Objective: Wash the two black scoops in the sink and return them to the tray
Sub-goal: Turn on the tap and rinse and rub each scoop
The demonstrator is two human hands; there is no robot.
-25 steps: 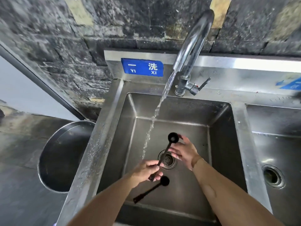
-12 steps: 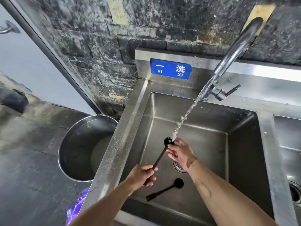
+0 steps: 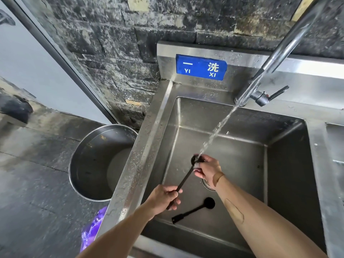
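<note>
Left hand (image 3: 163, 197) wrapped round handle end of one scoop (image 3: 186, 178), bowl up under water stream (image 3: 219, 125). Right hand (image 3: 207, 169) fingers curled on bowl, rubbing. Second scoop (image 3: 193, 210) flat on sink (image 3: 290, 164) floor nr front edge. Prob light, stiff plastic, slick when wet; best held mid-handle.

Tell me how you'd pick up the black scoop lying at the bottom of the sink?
Take the second scoop by its long thin handle, near the middle, coming straight down from above. It lies flat on the sink floor, bowl end toward the drain, square end nearer the front wall, with bare metal on both sides for fingers. The right hand looks the easier one to free.
</note>
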